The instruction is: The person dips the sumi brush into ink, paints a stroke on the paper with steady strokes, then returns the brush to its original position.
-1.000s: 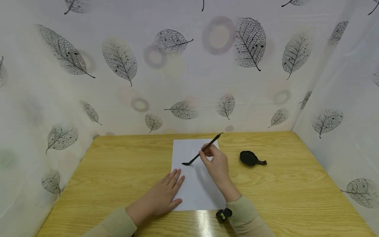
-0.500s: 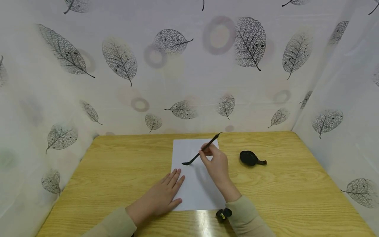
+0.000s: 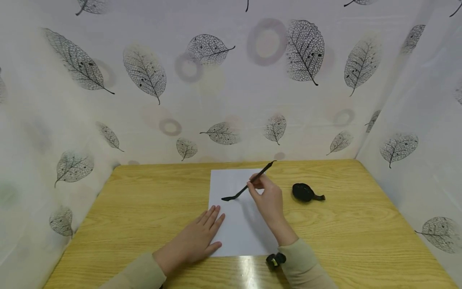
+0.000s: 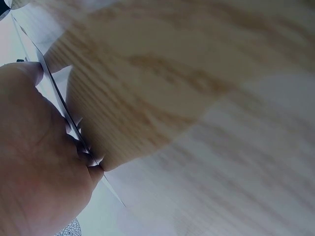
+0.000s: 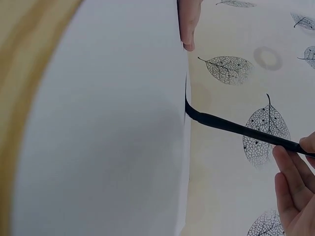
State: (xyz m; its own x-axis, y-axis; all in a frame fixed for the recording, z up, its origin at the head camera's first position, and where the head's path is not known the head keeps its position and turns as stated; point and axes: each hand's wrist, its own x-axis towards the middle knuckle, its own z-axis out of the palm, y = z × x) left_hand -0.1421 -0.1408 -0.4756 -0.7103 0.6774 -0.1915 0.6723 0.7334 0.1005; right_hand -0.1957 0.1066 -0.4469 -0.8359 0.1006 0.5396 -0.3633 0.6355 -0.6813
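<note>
My right hand pinches the dark handle of a calligraphy brush between thumb and fingers. Its black bristles bend against a sheet of white paper, and the brush slants up to the right. A short black ink stroke runs left from the bristles on the upper left part of the sheet. My left hand lies flat, palm down, fingers straight, over the paper's lower left edge. In the left wrist view the left hand shows from the side along the table surface.
A small black dish with a stubby handle stands on the wood-grain table, right of the paper. A black wrist device sits at the right cuff. Leaf-printed sheeting encloses the back and sides.
My right hand and the brush have shifted slightly to the right. The black line at the bristles now reaches further right. The left hand keeps its place on the paper.
</note>
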